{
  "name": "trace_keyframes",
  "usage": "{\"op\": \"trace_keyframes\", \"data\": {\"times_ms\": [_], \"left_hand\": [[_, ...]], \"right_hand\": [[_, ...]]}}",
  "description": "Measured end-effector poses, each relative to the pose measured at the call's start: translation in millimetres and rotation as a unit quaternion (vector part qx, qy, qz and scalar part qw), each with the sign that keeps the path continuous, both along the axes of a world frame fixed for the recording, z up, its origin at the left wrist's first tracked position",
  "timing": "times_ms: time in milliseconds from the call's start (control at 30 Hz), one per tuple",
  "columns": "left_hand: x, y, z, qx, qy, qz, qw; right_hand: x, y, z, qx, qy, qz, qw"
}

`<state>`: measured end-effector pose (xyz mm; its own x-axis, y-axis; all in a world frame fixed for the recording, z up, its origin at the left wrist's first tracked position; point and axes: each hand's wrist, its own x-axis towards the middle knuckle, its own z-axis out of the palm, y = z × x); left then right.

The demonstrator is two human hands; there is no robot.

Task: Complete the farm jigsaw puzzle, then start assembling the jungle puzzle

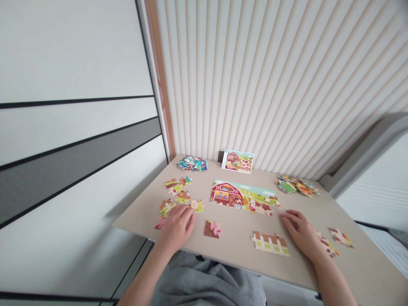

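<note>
My left hand [178,223] is over the left side of the table, its fingers curved and closed on the edge of a green puzzle piece [199,206]. Under and beside it lie several loose puzzle pieces [166,206], partly hidden. My right hand [298,229] rests on the tabletop with fingers stretched forward, holding nothing. Between the hands lie a brown piece with a pink pig [213,229] and a joined strip with a white fence [270,244]. Beyond them is a partly joined farm puzzle [244,195] with a red barn and a cow.
A farm picture card [238,161] leans upright at the back. Piles of puzzle pieces lie at the back left [192,163] and back right [297,186]. Cow-patterned pieces [341,238] lie right of my right forearm. A ribbed wall [242,76] borders the table [236,263].
</note>
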<state>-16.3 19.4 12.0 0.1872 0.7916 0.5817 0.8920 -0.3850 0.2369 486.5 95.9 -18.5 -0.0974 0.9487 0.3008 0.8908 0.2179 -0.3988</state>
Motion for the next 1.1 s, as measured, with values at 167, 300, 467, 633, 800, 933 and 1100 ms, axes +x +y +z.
{"op": "trace_keyframes", "data": {"times_ms": [167,300,467,633,800,933,1100], "left_hand": [[-0.1,6.1,1.7,-0.002,0.009,0.027,1.000],[0.6,6.0,3.0,-0.010,0.009,0.000,1.000],[3.7,3.2,5.7,-0.017,0.016,-0.070,0.997],[5.1,-16.6,5.8,0.027,0.073,-0.143,0.987],[-16.5,-51.3,-4.0,0.043,0.073,-0.094,0.992],[-59.5,-61.0,-16.5,0.012,0.026,0.109,0.994],[-90.8,-54.3,-22.0,-0.047,0.048,0.179,0.982]], "right_hand": [[-1.9,-1.5,1.7,0.000,-0.001,-0.004,1.000],[-1.7,-1.6,1.0,-0.002,0.001,0.000,1.000],[3.9,2.5,-5.4,-0.010,-0.003,0.003,1.000],[12.7,8.0,-13.1,-0.005,-0.002,0.006,1.000],[13.1,8.2,-12.7,-0.004,-0.004,0.011,1.000],[6.5,4.5,-6.5,-0.011,-0.010,0.010,1.000],[-0.5,0.4,-0.1,-0.008,-0.005,0.005,1.000]]}}
